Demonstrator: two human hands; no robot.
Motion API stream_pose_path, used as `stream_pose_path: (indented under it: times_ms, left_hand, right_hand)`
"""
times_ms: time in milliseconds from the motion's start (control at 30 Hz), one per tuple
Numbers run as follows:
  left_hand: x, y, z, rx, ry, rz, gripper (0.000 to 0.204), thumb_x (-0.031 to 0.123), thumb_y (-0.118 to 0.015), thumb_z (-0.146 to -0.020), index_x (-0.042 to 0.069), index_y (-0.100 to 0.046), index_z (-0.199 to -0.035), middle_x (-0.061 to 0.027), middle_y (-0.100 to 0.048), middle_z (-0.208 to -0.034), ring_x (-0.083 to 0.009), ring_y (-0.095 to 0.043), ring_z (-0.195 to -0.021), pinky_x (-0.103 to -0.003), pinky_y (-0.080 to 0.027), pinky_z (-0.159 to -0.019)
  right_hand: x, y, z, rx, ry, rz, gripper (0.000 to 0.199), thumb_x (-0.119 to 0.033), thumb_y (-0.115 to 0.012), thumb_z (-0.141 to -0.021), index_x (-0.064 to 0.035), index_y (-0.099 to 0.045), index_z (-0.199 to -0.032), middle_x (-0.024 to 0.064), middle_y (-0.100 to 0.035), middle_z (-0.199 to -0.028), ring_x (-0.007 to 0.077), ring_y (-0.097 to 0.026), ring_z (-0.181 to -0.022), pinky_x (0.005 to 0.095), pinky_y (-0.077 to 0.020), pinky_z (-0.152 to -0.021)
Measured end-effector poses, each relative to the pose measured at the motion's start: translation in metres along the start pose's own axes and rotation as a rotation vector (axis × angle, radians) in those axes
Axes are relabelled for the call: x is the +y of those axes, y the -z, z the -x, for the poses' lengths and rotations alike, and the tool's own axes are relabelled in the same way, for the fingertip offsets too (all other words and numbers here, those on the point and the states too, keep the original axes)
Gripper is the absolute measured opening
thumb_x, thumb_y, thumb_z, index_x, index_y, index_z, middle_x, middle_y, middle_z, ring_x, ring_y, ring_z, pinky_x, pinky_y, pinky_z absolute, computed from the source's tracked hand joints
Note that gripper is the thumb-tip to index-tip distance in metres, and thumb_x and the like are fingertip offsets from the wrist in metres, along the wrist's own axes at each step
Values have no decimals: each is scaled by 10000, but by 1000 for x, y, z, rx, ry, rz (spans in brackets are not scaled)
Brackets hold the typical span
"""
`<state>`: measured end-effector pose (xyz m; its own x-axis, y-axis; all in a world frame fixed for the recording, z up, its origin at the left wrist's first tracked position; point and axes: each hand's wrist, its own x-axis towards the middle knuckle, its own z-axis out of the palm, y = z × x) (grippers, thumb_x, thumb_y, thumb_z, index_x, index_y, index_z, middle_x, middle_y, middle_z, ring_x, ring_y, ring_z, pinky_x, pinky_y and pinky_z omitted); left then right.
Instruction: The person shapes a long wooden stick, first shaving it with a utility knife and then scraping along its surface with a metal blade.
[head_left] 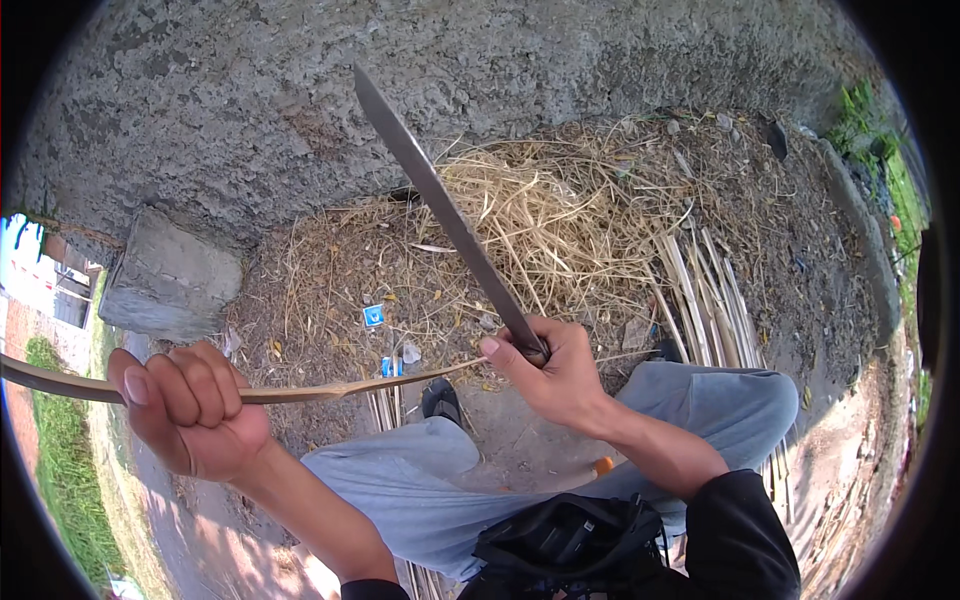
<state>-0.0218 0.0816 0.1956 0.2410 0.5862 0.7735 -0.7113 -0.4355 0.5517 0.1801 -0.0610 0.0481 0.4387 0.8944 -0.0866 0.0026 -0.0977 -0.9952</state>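
My left hand (195, 410) is closed in a fist around a long, thin strip of split bamboo (340, 389). The strip runs out past the left edge of the view and narrows toward my right hand (560, 378). That hand grips a long, straight-bladed knife (440, 195) near the base of its blade, and the handle is mostly hidden by the fingers. The blade slants up and to the left, its tip in front of the wall. The strip's thin end reaches close to my right thumb; whether it touches the blade I cannot tell.
A rough grey wall (450, 60) stands at the far side. Before it lies a heap of pale shavings (540, 225), with split strips (712, 300) to its right. A concrete block (172, 275) stands left. Blue packets (373, 315) litter the ground by my sandalled foot (441, 402).
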Motion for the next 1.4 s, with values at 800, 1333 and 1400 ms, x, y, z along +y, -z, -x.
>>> stream_pose_path:
  times_ms: [800,1333,1400]
  left_hand:
    - [-27,-18,-29,-564,368,778,430,63,-742,-831,103,-359,-641,32,-381,-423,-26,-304,-309,-189,-182,-292]
    - [-21,-28,-14,389,-115,-699,407,386,-414,-1024,66,-400,-773,-12,-327,-522,-102,-304,-420,-239,-293,-408]
    - [-21,-28,-14,338,-175,-766,359,352,-381,-1029,71,-392,-807,-20,-332,-550,-104,-344,-460,-240,-325,-459]
  right_hand:
    - [-41,-7,22,-11,73,-469,271,-234,-653,-916,-25,-646,-745,-92,-439,-540,-2,-341,-514,236,-239,-452]
    - [42,40,28,-3,-193,340,381,-360,-686,-843,20,-693,-849,37,-478,-513,136,-447,-463,348,-383,-476]
    - [35,40,25,-1,-178,285,312,-297,-684,-864,11,-668,-818,-34,-412,-526,80,-371,-496,310,-317,-463]
